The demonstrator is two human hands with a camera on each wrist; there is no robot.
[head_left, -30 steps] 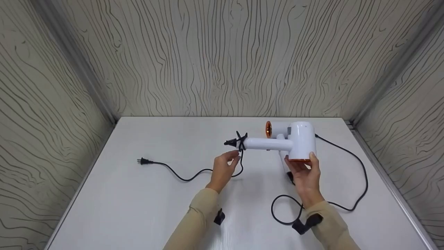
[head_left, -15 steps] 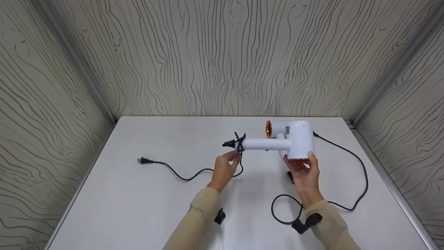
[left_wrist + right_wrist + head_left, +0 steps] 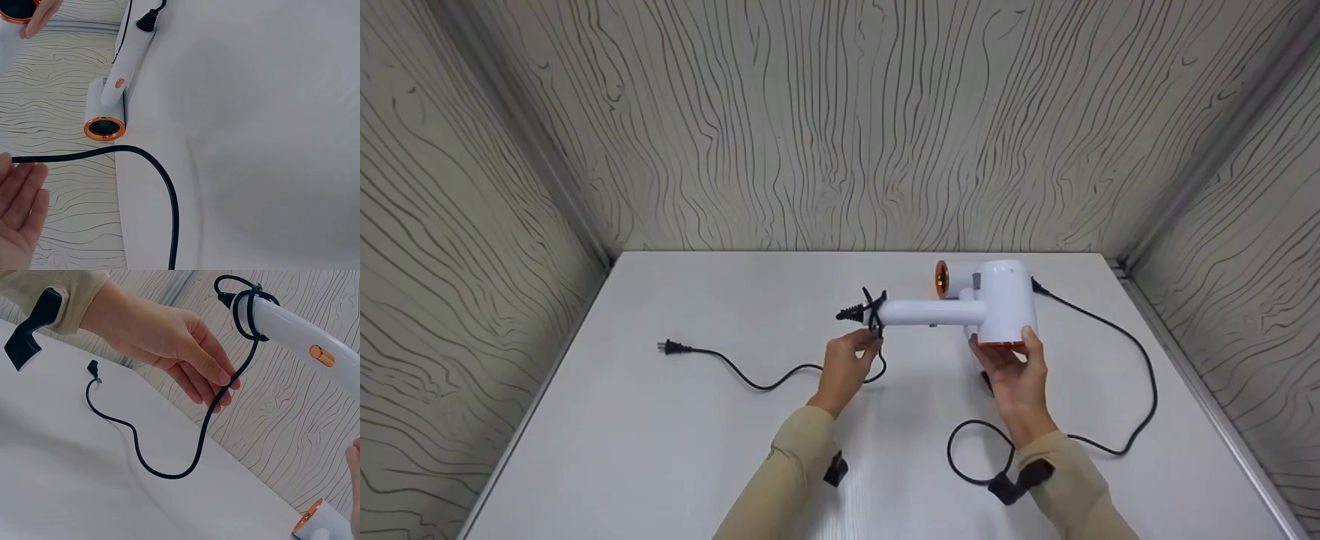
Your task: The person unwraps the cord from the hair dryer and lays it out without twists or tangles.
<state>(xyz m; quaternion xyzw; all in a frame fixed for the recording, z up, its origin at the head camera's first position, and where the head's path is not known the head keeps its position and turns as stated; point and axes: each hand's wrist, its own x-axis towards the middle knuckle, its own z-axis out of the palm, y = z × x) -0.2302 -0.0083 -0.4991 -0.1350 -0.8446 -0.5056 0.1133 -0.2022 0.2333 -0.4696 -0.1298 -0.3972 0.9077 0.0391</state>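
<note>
My right hand [image 3: 1018,379] grips the head end of a white hair dryer [image 3: 1009,300] by its orange rim, holding it up with the handle pointing left. Black power cord [image 3: 256,318] is wound and crossed around the handle's end, beside the ribbed strain relief [image 3: 851,313]. Just below those loops, my left hand [image 3: 844,367] pinches the cord between thumb and fingers, as the right wrist view shows. From there the cord dips and runs left along the table to its two-pin plug [image 3: 671,346].
A second white hair dryer [image 3: 105,109] with an orange ring lies on the table behind the held one. Its black cord [image 3: 1153,390] curves along the right side and forms a loop [image 3: 949,450] near my right wrist. Wood-patterned panels [image 3: 840,127] enclose the white table [image 3: 697,450].
The held hair dryer and my right hand have shifted slightly left. The handle's wrapped end has moved left and a little down over my left hand, which stays nearly in place.
</note>
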